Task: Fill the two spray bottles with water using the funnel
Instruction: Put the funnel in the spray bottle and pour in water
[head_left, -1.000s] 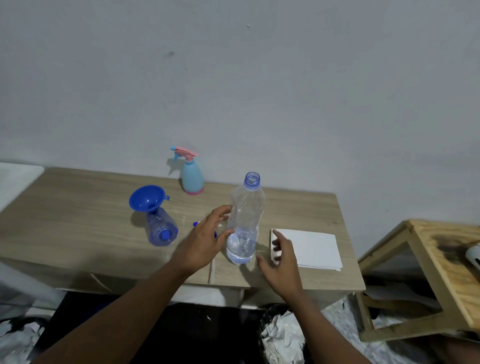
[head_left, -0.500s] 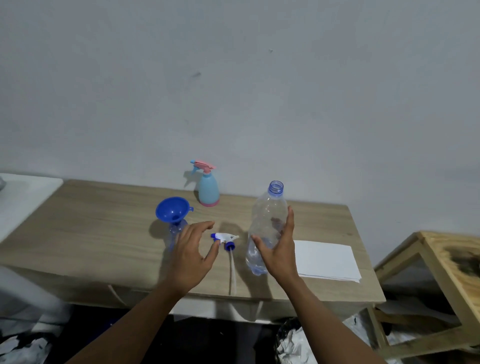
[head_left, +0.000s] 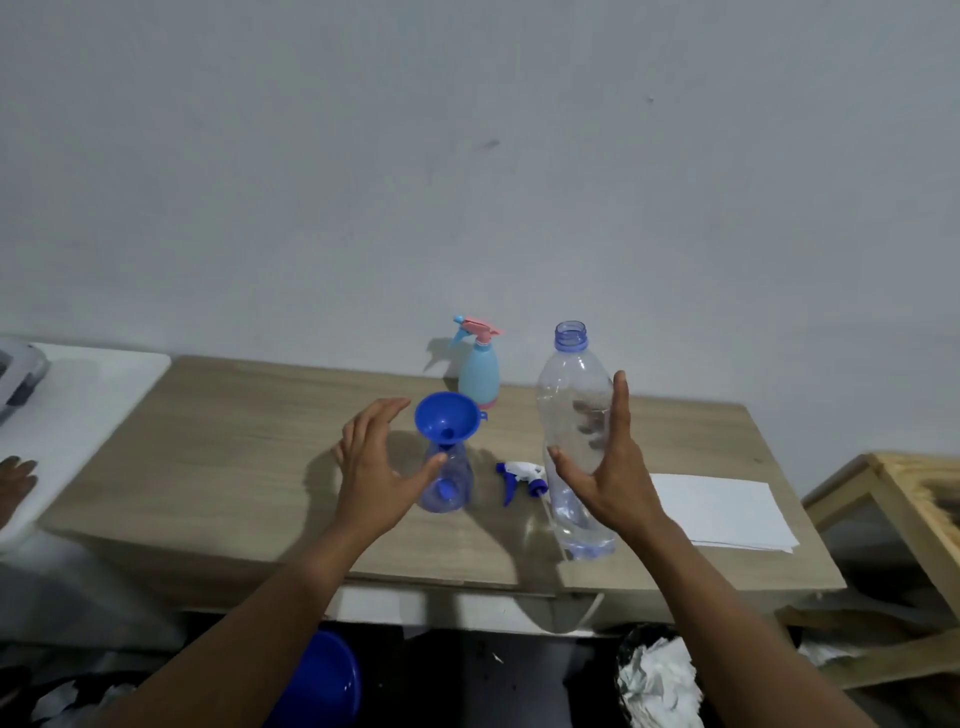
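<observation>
My right hand (head_left: 605, 475) grips a clear plastic water bottle (head_left: 574, 410) with an open blue neck and a little water at the bottom, lifted upright above the wooden table (head_left: 249, 457). A blue funnel (head_left: 447, 418) sits in the neck of a clear blue spray bottle (head_left: 452, 483) standing mid-table. My left hand (head_left: 376, 470) is open, fingers spread around that bottle's left side, thumb at its body. The white and blue spray head (head_left: 519, 475) lies on the table between the two bottles. A light blue spray bottle (head_left: 479, 371) with a pink trigger stands at the back near the wall.
White paper sheets (head_left: 719, 506) lie on the table's right end. A wooden stool (head_left: 893, 499) stands to the right. A white surface (head_left: 78, 410) adjoins the table on the left, with another person's hand (head_left: 15, 480) at its edge. A blue basin (head_left: 322, 680) sits below.
My right hand has taken hold of the water bottle and lifted it off the table. My left hand has moved from the spray head to the funnel-topped bottle.
</observation>
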